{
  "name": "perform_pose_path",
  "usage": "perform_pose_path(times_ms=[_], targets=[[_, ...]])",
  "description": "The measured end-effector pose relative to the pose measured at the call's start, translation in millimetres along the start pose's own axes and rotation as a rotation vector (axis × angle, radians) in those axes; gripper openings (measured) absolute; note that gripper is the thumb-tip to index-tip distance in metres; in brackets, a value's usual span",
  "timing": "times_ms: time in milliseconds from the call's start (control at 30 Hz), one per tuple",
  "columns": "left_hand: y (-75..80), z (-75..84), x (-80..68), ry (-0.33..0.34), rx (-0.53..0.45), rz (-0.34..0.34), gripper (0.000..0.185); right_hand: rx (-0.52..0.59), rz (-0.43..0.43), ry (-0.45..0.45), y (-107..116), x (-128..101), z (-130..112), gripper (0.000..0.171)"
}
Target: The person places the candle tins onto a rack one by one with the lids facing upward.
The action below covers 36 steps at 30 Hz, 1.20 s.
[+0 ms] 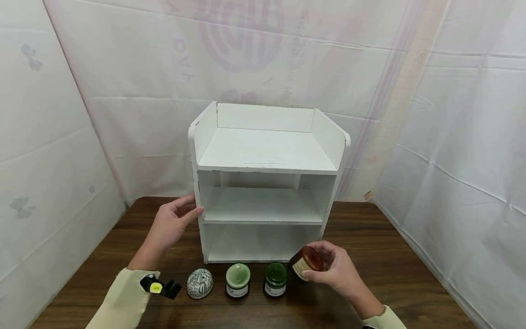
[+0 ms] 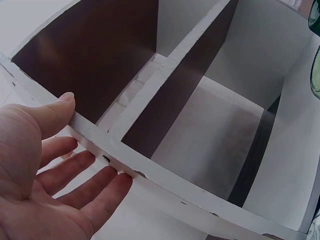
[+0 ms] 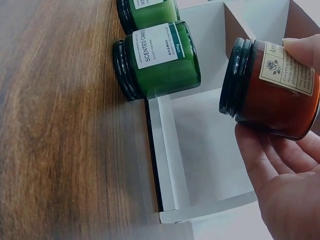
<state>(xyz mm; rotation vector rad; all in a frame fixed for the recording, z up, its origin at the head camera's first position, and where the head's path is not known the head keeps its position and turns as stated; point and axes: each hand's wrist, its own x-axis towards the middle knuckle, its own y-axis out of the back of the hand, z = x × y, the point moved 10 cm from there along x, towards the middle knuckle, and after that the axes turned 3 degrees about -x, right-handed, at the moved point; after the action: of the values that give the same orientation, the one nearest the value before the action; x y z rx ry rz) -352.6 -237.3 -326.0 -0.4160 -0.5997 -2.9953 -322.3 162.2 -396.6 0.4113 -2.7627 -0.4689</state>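
A white three-tier shelf unit (image 1: 267, 155) stands on a brown wooden table (image 1: 390, 265). My left hand (image 1: 174, 221) rests flat against the unit's left side panel (image 2: 150, 175), fingers straight (image 2: 75, 175) and thumb on the front edge. My right hand (image 1: 334, 272) holds an amber glass jar (image 1: 306, 262) with a dark lid, tilted, just in front of the unit's lower right corner. In the right wrist view the amber jar (image 3: 275, 92) lies between thumb and fingers (image 3: 280, 170). A dark green candle jar (image 1: 275, 278) and a light green jar (image 1: 237, 279) stand beside it.
A grey patterned egg-shaped object (image 1: 200, 283) lies left of the jars. All three shelf tiers hold nothing. White sheeting hangs behind and to both sides of the table. The dark green jar (image 3: 160, 60) reads "scented candle".
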Motion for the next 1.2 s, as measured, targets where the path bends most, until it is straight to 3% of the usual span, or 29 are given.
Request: perform_pose_path(times_ms=[433, 867, 1200], targets=[[-0.7, -1.2, 0.6, -0.003, 0.007, 0.002, 0.062, 0.057, 0.029, 0.06, -1.4, -0.7, -4.2, 0.053], [-0.2, -3.3, 0.5, 0.017, 0.013, 0.0, 0.064, 0.138, 0.024, 0.062, -2.9, -0.7, -2.8, 0.056], [-0.4, -2.9, 0.9, -0.011, -0.007, -0.005, 0.062, 0.177, 0.031, 0.034, -3.6, -1.4, -1.9, 0.057]])
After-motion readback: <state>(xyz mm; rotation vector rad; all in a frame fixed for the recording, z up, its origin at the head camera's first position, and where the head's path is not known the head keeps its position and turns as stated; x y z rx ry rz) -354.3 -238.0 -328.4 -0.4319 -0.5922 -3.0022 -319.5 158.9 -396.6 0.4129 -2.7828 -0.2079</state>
